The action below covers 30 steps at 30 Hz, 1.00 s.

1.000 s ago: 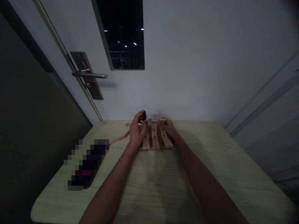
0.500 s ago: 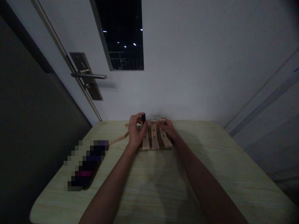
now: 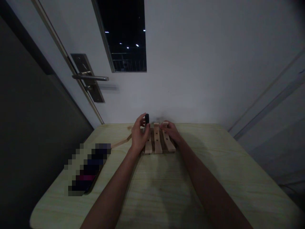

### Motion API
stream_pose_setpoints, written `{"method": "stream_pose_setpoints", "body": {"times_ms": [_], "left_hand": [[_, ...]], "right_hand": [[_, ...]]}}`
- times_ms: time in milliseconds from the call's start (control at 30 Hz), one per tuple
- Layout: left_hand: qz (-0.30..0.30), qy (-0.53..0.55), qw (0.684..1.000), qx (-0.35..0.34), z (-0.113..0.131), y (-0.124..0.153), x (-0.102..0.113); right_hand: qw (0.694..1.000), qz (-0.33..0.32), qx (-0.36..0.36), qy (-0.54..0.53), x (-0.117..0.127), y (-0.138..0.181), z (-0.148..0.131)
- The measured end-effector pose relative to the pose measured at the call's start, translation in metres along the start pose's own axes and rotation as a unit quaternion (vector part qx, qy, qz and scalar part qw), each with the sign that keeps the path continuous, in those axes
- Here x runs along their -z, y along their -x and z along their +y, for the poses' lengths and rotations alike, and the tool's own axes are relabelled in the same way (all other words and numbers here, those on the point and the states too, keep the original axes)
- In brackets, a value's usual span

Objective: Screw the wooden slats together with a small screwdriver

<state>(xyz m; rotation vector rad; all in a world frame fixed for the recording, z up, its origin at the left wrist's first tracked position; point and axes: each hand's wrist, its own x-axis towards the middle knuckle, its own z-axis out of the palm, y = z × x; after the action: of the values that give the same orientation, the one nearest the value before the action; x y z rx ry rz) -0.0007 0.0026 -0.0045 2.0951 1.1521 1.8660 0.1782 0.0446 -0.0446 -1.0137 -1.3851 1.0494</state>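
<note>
My left hand (image 3: pixel 140 134) has its fingers closed round a short black upright piece (image 3: pixel 147 118), which looks like a tool's handle. Its lower end is hidden behind the thumb, above the left slat of a wooden rack. That rack (image 3: pixel 158 144) lies on the table with three pale slats side by side, each with dark holes and a raised far end, across darker wood. At its far right, my right hand (image 3: pixel 172 131) grips the raised end of the right slat (image 3: pixel 169 144); some fingers are hidden behind the wood.
A long thin wooden piece (image 3: pixel 120 143) lies left of the rack, partly behind my left hand. Near the left edge of the pale table (image 3: pixel 152 190) is a dark phone-like device (image 3: pixel 91 171), blurred over. A white door (image 3: pixel 190 79) with a metal handle (image 3: pixel 90 77) stands directly behind.
The black piece has risen slightly and stands more upright, with my left fingers shifted up along with it. My right hand and the rack have hardly moved.
</note>
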Motion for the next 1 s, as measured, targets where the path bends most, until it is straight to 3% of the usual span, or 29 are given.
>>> {"method": "stream_pose_setpoints", "body": {"times_ms": [233,600,767,1000], "left_hand": [[-0.030,0.014,0.999,-0.008,0.0014,-0.0002,0.0010],[-0.009,0.035,0.999,0.030,-0.0012,0.0001,-0.0011],[-0.032,0.048,0.998,0.032,0.0009,0.0004,-0.0002],[-0.012,0.014,1.000,0.018,0.0002,-0.0006,0.0001]], "right_hand": [[1.000,-0.001,0.005,0.002,-0.0004,0.0014,-0.0013],[1.000,0.000,-0.001,0.000,-0.0005,0.0027,-0.0049],[1.000,-0.001,0.001,0.003,-0.0007,0.0030,-0.0054],[1.000,0.012,0.013,0.003,0.0009,-0.0018,0.0006]]}}
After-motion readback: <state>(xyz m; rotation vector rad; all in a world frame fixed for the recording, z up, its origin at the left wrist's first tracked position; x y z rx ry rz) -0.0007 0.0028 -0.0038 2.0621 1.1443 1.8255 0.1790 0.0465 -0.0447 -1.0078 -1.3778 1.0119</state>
